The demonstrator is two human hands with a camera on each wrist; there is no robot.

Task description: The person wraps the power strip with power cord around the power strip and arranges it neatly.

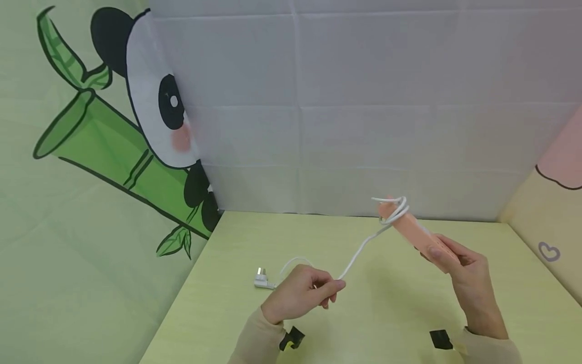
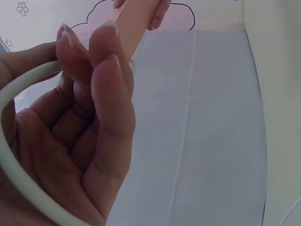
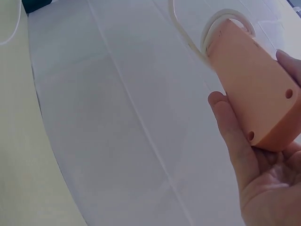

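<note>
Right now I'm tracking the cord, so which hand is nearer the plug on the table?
Left. The left hand sits just beside the plug; the right hand is far across, holding the power strip.

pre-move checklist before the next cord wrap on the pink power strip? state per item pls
1. Right hand grips the pink power strip at its near end: ok.
2. Left hand pinches the white cord: ok.
3. Loops sit around the strip's far end: ok, in the head and right wrist views.
4. Cord between left hand and strip free of knots: ok, a single clear run.
5. Plug lies loose on the table, unsnagged: ok.
6. Loops tight enough to hold: cannot tell.
</note>
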